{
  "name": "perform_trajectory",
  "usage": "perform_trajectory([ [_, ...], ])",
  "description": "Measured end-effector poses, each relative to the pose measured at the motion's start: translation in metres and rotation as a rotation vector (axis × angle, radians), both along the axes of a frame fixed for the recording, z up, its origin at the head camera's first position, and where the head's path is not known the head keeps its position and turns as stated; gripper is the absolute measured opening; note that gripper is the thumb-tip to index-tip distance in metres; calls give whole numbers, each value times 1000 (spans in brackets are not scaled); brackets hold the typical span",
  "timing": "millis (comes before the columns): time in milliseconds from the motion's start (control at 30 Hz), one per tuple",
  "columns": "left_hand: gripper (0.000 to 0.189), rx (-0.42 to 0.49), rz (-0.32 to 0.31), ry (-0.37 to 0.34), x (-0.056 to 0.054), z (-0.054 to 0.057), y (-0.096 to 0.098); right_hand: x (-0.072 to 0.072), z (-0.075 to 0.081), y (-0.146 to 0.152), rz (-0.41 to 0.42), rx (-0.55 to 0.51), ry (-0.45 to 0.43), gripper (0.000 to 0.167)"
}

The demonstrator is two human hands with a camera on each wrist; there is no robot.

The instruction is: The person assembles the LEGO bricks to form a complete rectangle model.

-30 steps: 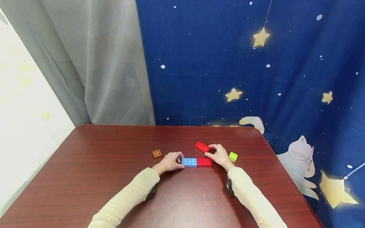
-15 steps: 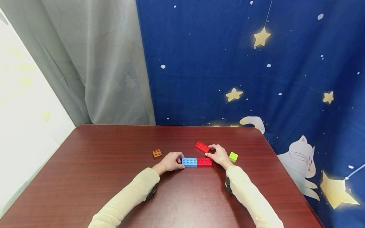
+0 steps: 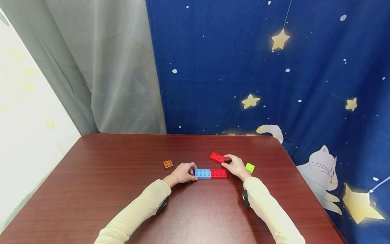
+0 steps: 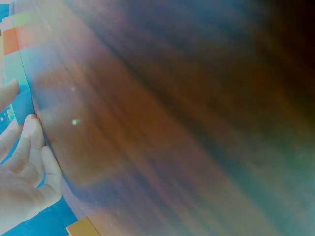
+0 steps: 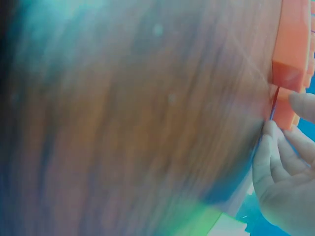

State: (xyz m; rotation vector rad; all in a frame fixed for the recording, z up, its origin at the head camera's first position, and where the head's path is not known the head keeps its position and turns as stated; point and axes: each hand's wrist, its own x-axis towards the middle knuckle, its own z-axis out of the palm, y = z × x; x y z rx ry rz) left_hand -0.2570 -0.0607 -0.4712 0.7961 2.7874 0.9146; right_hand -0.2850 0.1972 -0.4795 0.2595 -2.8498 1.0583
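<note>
In the head view a blue brick [image 3: 202, 174] and a red brick [image 3: 218, 174] lie end to end in one straight row on the table. My left hand [image 3: 182, 173] holds the blue brick by its left end, thumb at the near side and fingers at the far side. A second red brick [image 3: 217, 158] lies slanted just behind the row. Its right end is pinched between the thumb and fingers of my right hand [image 3: 235, 166]. The right wrist view shows that grip, with the hand [image 5: 290, 177] at the end of the red brick [image 5: 284, 109].
An orange-brown brick [image 3: 168, 164] lies left of the row, behind my left hand. To the right of my right hand is a lime green brick [image 3: 250, 167]. Curtains hang behind the dark wooden table [image 3: 122, 152].
My right hand and the slanted red brick have shifted very slightly to the right. The left hand and the row of bricks look unmoved.
</note>
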Motion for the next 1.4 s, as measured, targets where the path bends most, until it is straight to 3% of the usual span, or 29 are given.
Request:
perform_trajectory([
  [567, 31, 6, -1, -5, 0, 1, -1, 3, 1, 16, 83, -84, -49, 35],
  [1033, 30, 9, -5, 13, 2, 2, -1, 13, 15, 19, 177, -88, -16, 39],
  [1400, 29, -4, -3, -7, 0, 1, 0, 24, 17, 17, 235, -76, -7, 39],
])
